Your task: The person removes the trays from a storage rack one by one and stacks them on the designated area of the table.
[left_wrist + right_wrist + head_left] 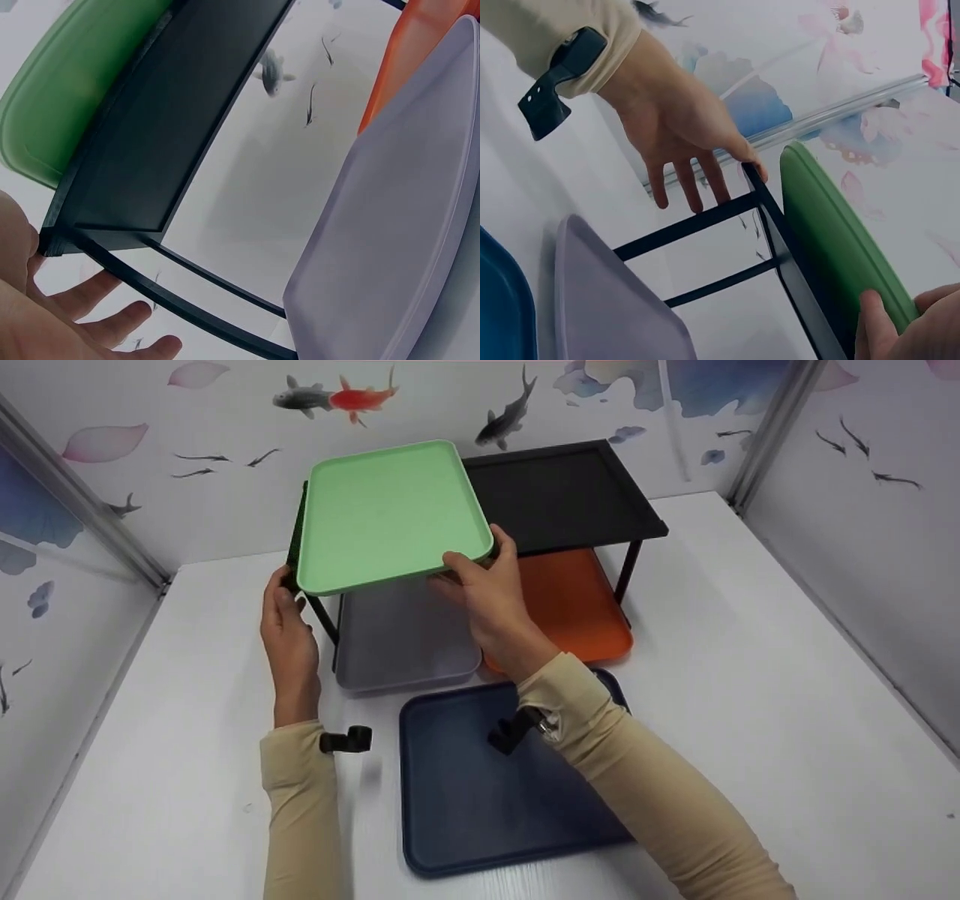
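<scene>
Blue tray (480, 810) lies low in the frame. Right hand (491, 596) grips the green tray (386, 514); left hand (285, 634), fingers straight, touches the rack (570, 495).

Tray (390, 514) on rack (570, 495) top (left half); others below.

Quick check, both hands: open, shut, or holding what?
Left hand: open, fingers straight, thumb side touching the black rack's front left corner.
Right hand: holds the green tray's near right corner, thumb on top.
</scene>
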{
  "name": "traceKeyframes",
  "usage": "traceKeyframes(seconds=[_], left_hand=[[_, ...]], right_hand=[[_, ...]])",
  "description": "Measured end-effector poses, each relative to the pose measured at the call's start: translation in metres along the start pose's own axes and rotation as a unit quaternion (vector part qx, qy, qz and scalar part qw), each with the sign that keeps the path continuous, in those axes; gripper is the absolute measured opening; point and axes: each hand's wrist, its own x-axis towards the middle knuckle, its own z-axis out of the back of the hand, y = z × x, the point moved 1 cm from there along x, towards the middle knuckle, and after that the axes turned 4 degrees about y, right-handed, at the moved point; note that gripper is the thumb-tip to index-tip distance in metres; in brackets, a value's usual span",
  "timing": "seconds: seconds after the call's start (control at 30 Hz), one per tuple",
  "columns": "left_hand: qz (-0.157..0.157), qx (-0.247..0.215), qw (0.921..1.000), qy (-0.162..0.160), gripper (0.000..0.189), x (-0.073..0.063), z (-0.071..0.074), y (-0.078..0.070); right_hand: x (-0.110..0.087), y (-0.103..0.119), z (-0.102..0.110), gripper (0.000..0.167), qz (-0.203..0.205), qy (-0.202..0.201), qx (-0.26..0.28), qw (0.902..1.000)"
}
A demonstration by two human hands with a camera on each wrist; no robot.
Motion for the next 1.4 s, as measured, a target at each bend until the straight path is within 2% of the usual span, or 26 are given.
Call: traceKeyframes(seconds=[0.13,0.37,0.53,0.6,0.73,0.8,0.93,1.17,1.4], left_hand=[[0.01,0.003,0.9999,0.0,0.051,0.0,0.0,0.001],[0.015,-0.004,0.9999,0.0,0.05,-0.001,0.001,0.0],[-0.01,-0.009,0.9999,-0.004,0.049,-0.001,0.001,0.002],[-0.012,-0.011,0.9998,-0.006,0.048,0.0,0.001,0.002],[0.011,-0.022,0.9997,-0.006,0.048,-0.001,0.001,-0.001],[0.01,-0.022,0.9997,-0.006,0.048,-0.001,0.001,-0.001],[0.006,-0.018,0.9998,-0.003,0.048,-0.001,-0.001,0.0],[0.0,-0.009,1.0,0.004,0.049,0.0,-0.003,0.001],[0.0,-0.003,1.0,0.004,0.048,0.001,-0.001,0.002]], right_hand=[[-0.003,-0.001,0.002,0.079,-0.007,-0.009,0.013,0.9999],[-0.016,0.002,0.007,0.073,0.009,0.002,0.022,0.9997],[-0.02,0.001,0.016,0.069,0.014,0.007,0.039,0.9991],[-0.022,0.0,0.02,0.067,0.024,0.014,0.043,0.9987],[-0.026,0.002,0.028,0.067,0.048,0.033,0.048,0.9971],[-0.028,0.005,0.033,0.068,0.061,0.043,0.05,0.996],[-0.035,0.013,0.049,0.068,0.083,0.055,0.052,0.9936],[-0.047,0.033,0.085,0.069,0.116,0.053,0.027,0.9915],[-0.057,0.05,0.115,0.067,0.127,0.045,0.02,0.9907]])
